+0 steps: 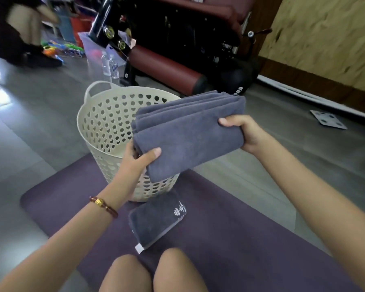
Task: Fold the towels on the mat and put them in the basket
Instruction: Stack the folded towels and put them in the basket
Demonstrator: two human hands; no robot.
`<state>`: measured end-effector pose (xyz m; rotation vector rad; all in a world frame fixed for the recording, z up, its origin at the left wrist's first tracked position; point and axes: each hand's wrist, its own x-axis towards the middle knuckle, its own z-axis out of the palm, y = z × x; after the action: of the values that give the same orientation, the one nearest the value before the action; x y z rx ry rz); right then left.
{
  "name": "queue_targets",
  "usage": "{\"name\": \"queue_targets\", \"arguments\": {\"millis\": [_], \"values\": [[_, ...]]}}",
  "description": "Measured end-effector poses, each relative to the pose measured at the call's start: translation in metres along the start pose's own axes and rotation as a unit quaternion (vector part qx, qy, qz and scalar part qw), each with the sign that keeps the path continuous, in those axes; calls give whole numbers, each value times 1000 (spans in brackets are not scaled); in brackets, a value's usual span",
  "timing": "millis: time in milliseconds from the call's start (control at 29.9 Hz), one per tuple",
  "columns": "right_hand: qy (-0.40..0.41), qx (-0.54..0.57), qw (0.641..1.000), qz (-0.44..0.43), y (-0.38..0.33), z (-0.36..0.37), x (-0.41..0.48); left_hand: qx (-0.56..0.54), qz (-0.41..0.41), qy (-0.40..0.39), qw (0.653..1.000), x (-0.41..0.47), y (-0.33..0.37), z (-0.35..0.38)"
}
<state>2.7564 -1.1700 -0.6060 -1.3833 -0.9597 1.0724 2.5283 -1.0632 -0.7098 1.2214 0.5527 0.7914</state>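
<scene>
I hold a folded grey towel (188, 133) in the air over the right rim of the cream basket (101, 123), which has heart-shaped holes. My left hand (135, 163) grips the towel's near left corner, thumb on top. My right hand (244, 131) grips its right end. A second folded grey towel (156, 220), with a white logo and a white tag, lies on the purple mat (219, 228) just in front of the basket, between my knees and the basket's base.
A dark red exercise bench (177, 66) with a black frame stands behind the basket. Plastic bottles (110, 64) stand on the grey floor at its left. A person crouches at the far left among colourful items. A flat grey sheet (328, 120) lies at right by the wall.
</scene>
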Motion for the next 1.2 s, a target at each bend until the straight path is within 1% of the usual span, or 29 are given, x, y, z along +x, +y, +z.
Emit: {"name": "queue_targets", "arguments": {"millis": [67, 167, 201, 234, 335, 402, 435, 468, 535, 669, 736, 770, 903, 1004, 1071, 1104, 1138, 1171, 1205], "values": [[5, 2, 999, 39, 2, 5, 64, -16, -23, 39, 999, 46, 10, -22], [-6, -4, 996, 91, 7, 16, 154, 22, -51, 85, 995, 115, 22, -66], [-11, -6, 994, 105, 11, 19, 199, 37, -72, 102, 991, 147, 24, -85], [-9, -19, 993, 112, 14, 22, 224, 56, -95, 110, 988, 163, 25, -95], [-10, -83, 986, 142, 34, 33, 304, 67, -163, 135, 975, 214, 3, -128], [2, -127, 977, 174, 49, 40, 328, 39, -191, 167, 967, 230, -13, -130], [-1, -137, 971, 194, 60, 43, 355, 26, -213, 202, 956, 250, -28, -139], [-6, -135, 969, 207, 69, 46, 367, 20, -233, 236, 943, 260, -36, -141], [-6, -139, 964, 229, 92, 52, 389, 4, -270, 267, 925, 279, -52, -148], [22, -165, 950, 264, 136, 52, 429, 49, -309, 313, 897, 307, -91, -169], [11, -182, 937, 297, 157, 49, 440, 73, -318, 320, 889, 312, -109, -170], [2, -200, 929, 310, 166, 46, 443, 64, -332, 318, 886, 314, -118, -170], [-8, -242, 914, 325, 199, 30, 447, -3, -438, 309, 844, 310, -147, -162], [-21, -255, 911, 325, 212, 20, 442, -37, -503, 283, 816, 306, -164, -153], [-7, -255, 913, 319, 221, 15, 441, -74, -498, 286, 815, 307, -170, -144], [0, -272, 909, 317, 227, 15, 441, -83, -489, 300, 815, 307, -178, -141], [4, -311, 898, 311, 230, 17, 441, -79, -484, 310, 815, 307, -187, -139], [15, -371, 877, 305, 233, 21, 437, -66, -479, 329, 811, 307, -197, -137], [29, -444, 847, 292, 236, 26, 433, -51, -474, 356, 804, 308, -206, -136]]}}
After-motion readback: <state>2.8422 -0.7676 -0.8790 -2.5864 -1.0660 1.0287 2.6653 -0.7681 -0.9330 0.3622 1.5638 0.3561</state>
